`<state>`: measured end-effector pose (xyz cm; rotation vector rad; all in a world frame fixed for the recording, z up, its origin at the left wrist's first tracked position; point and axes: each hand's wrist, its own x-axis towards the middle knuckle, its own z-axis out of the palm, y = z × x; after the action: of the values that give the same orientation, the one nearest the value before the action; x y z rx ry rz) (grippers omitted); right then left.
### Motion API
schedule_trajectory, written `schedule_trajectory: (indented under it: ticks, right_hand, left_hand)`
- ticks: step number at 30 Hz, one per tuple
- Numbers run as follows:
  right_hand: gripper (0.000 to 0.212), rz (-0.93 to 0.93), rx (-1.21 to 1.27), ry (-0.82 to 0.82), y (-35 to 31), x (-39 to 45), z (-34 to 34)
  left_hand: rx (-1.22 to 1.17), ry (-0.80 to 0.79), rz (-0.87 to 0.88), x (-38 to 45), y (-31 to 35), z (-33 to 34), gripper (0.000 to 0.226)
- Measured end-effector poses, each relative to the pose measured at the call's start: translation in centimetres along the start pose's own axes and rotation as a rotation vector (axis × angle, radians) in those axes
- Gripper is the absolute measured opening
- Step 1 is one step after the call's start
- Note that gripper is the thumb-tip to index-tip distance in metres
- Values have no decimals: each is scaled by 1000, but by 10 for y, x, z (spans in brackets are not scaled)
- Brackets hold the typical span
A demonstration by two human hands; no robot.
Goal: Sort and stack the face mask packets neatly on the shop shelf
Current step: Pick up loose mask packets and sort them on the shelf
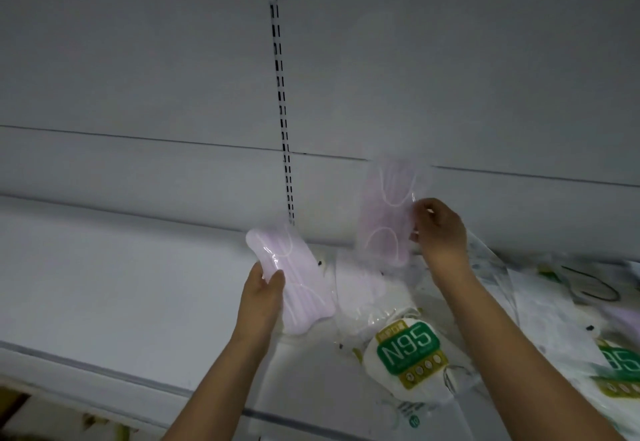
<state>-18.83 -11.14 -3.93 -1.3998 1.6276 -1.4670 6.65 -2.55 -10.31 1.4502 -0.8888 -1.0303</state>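
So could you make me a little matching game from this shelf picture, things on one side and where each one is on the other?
Things:
1. pink mask packet with its lower end near the N95 pack
2. pink mask packet raised in front of the back panel
3. N95 pack with the green label
4. slotted upright strip

Places:
A. lying on the shelf between the two forearms
B. held by the right hand
C. running up the back panel
D. held by the left hand

Pairs: 1-D, 2-B, 3-A, 4-C
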Motion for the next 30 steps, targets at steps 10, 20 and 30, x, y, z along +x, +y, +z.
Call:
schedule_trajectory:
  ticks: [10, 20, 30]
  right_hand:
    - [24, -104, -120, -577, 4, -57, 42]
    - [83, -134, -1122, -420, 55, -45, 51]
    - [47, 23, -574, -242, 43, -25, 46]
  left_hand:
    - [-94, -292, -72, -24, 16, 25, 28]
    - [-18, 74, 27, -20, -15, -9, 32]
    - [73, 85, 78, -25, -13, -22, 30]
